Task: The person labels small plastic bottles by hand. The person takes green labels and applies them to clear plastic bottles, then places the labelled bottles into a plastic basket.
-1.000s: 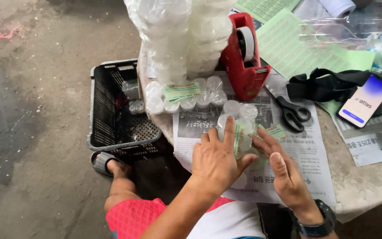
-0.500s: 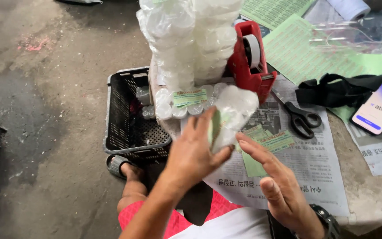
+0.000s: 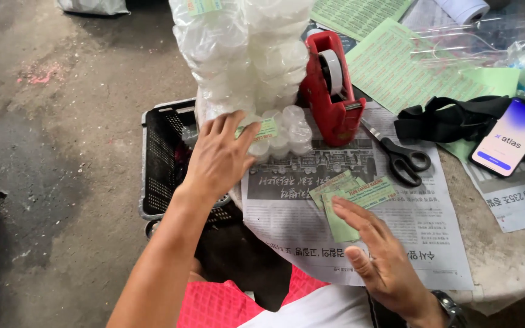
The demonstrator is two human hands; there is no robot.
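left hand (image 3: 220, 159) on bagged cups (image 3: 277, 130), grip unclear | right hand (image 3: 379, 258) flat on labels (image 3: 349, 197)

2 hands were in view: the left hand (image 3: 219, 159) at centre frame and the right hand (image 3: 379, 258) at lower right. There was 1 red tape dispenser (image 3: 330, 91), 1 pair of scissors (image 3: 401, 155), 1 phone (image 3: 509, 137), 1 black crate (image 3: 164, 159) and 1 roll (image 3: 464, 7) at the top right. About 3 green labels (image 3: 349, 193) lay overlapped; the exact count was unclear.
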